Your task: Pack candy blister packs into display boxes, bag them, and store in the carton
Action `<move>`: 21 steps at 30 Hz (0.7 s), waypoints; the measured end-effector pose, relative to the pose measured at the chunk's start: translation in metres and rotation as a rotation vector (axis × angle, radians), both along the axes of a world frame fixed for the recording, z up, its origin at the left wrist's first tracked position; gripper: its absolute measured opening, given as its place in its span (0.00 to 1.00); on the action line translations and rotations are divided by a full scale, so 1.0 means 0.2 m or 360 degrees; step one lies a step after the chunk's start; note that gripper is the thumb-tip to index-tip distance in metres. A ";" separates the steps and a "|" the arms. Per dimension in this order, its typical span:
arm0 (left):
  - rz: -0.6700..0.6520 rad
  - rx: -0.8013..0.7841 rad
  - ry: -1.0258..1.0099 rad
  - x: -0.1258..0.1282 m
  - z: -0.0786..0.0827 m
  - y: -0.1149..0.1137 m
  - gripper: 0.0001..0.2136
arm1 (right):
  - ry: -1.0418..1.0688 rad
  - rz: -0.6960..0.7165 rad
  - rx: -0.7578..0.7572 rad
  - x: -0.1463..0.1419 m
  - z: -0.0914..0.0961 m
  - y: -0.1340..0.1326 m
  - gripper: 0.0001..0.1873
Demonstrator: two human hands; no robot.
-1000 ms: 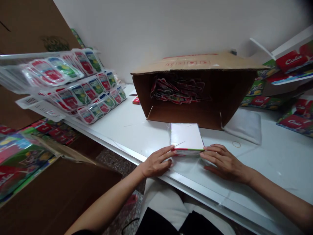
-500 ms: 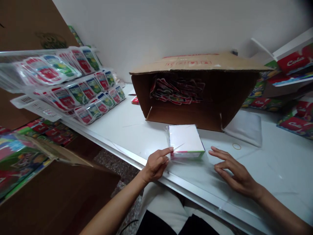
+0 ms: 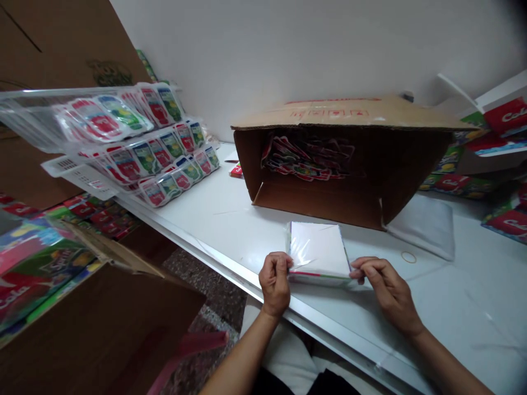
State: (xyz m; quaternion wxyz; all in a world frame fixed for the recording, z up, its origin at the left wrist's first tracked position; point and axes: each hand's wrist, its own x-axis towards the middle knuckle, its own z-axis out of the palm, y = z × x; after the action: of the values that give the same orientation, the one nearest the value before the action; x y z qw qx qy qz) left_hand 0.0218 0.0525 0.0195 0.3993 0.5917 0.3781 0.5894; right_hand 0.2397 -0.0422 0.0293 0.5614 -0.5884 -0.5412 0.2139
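Your right hand has come back to the wrapped white packet; now both it and your left hand pinch the packet's near corners on the white table. Just behind stands the open cardboard box, a rubber band lying to its right

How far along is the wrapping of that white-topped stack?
Done: the stack lies on the white table, clear film already over its top. In hand: left hand and right hand pinch the film at the stack's near corners. Left: the near end looks unsealed, and more sachets wait in the cardboard box.
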 end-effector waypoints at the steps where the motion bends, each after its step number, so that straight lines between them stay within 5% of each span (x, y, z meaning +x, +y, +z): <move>1: 0.0008 -0.0096 -0.0058 0.01 0.01 0.00 0.11 | 0.0088 -0.0023 -0.0041 -0.01 0.00 0.01 0.10; 9: -0.0112 -0.0680 -0.0250 0.00 0.02 0.04 0.17 | 0.0706 -0.0145 -0.0431 -0.03 -0.03 0.06 0.18; 16: -0.0327 -0.1010 -0.0094 0.00 0.01 0.08 0.24 | 0.1114 -0.0152 -0.0653 -0.03 -0.09 0.09 0.24; 21: -0.0157 -0.1006 0.0105 0.03 0.00 0.08 0.19 | 0.1122 -0.0146 -0.0670 -0.09 -0.10 0.12 0.24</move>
State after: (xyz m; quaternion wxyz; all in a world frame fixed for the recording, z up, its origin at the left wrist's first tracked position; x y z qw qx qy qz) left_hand 0.0269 0.0678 0.0189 0.5790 0.4748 0.5262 0.4031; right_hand 0.2217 -0.0173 0.0088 0.5886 -0.6046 -0.2334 0.4832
